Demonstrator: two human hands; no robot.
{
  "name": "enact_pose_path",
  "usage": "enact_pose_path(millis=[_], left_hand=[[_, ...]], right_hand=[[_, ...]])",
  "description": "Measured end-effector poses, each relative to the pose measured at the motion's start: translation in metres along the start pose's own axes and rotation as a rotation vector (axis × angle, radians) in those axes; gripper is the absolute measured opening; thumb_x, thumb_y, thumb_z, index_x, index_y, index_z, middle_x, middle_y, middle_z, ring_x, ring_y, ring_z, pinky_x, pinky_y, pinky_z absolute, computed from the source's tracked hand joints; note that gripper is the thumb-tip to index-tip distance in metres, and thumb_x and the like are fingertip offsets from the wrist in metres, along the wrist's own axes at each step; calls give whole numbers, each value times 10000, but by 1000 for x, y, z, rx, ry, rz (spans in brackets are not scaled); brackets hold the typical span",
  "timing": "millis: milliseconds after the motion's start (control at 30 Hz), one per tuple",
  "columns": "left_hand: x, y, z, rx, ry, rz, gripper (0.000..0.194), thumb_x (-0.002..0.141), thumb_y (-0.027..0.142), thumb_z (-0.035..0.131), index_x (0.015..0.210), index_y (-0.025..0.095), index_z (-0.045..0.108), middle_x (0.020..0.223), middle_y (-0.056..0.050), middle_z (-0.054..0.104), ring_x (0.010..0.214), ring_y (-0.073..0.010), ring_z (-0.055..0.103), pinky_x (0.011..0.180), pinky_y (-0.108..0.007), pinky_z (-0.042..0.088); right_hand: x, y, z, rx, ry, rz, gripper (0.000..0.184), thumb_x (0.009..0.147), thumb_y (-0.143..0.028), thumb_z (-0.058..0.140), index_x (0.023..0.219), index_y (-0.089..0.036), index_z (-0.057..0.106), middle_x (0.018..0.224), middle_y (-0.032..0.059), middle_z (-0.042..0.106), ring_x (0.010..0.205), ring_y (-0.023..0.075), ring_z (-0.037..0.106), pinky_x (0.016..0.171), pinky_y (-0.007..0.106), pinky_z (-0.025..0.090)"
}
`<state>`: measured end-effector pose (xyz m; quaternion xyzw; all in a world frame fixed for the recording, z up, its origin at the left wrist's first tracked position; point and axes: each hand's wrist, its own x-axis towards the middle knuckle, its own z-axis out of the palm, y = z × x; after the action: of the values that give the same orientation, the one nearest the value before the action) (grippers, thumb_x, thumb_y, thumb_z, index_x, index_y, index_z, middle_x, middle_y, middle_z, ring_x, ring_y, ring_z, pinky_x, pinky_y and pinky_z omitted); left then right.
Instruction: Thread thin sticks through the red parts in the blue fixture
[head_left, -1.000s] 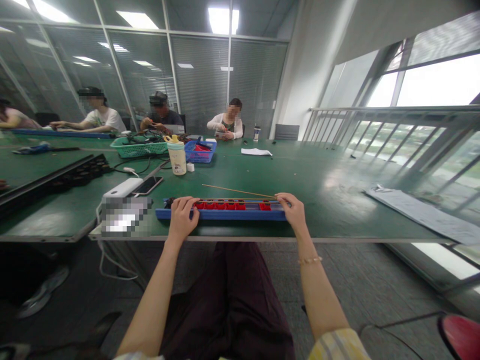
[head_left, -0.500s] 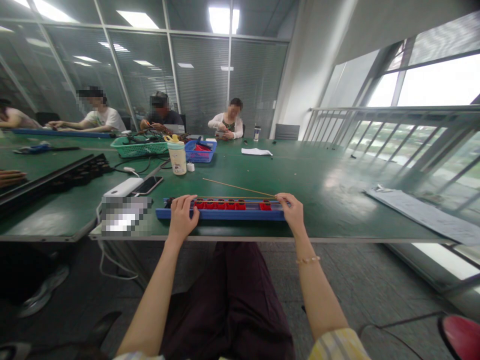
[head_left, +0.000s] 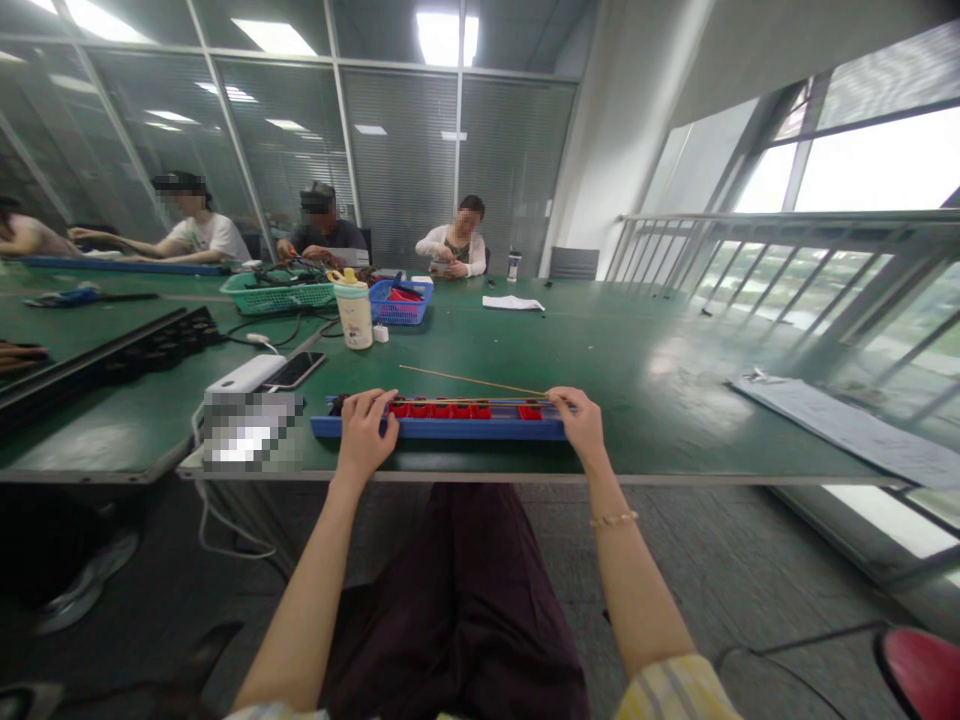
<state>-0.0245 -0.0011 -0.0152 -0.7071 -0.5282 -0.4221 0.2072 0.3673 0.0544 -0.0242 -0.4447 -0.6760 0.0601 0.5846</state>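
A long blue channel [head_left: 480, 430] lies along the near table edge with several red blocks [head_left: 470, 410] in a row inside it. One more red block [head_left: 529, 410] sits apart toward the right end. My left hand [head_left: 366, 428] is closed over the channel's left part, thumb on the near side, fingertips by the first red block. At the right end, my right hand [head_left: 579, 422] pinches a thin yellow wire [head_left: 472, 380]. One length of it runs along above the blocks toward my left hand; its loose end points left over the table. The channel's right tip is hidden by my right hand.
To the left lie a phone [head_left: 297, 370], a white power bank [head_left: 246, 374] and a cable. Beyond stand a cup [head_left: 352, 315], a blue basket [head_left: 403, 305] and a green basket [head_left: 277, 298]. Papers [head_left: 847, 425] lie on the right. Several people work across the table.
My right hand has shifted slightly left along the channel, with the wire still pinched. The wire's loose end has moved a little left and nearer. My left hand has stayed in place.
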Motion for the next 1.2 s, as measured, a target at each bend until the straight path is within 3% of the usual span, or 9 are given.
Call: enact_pose_path(millis=[733,1200], left_hand=[[1,2,-1,-20,-35,28,366,874,224,503,1205,246,655,1180,-67,637,1108,-264,474,1033,-443,399],[0,0,0,-26,-18,31,349,878,216,500,1183,242,667,1167,-63,646,1102,-262,477,1029,-445,403]], right_hand=[[-1,3,3,-49,11,22,333,912,-492,519,830,-230,708,913,75,734,922,245,643,884,404,484],[1,-2,-2,46,-1,74,290,877,-462,570,844,-227,737,944,73,744,945,241,667,887,399,497]])
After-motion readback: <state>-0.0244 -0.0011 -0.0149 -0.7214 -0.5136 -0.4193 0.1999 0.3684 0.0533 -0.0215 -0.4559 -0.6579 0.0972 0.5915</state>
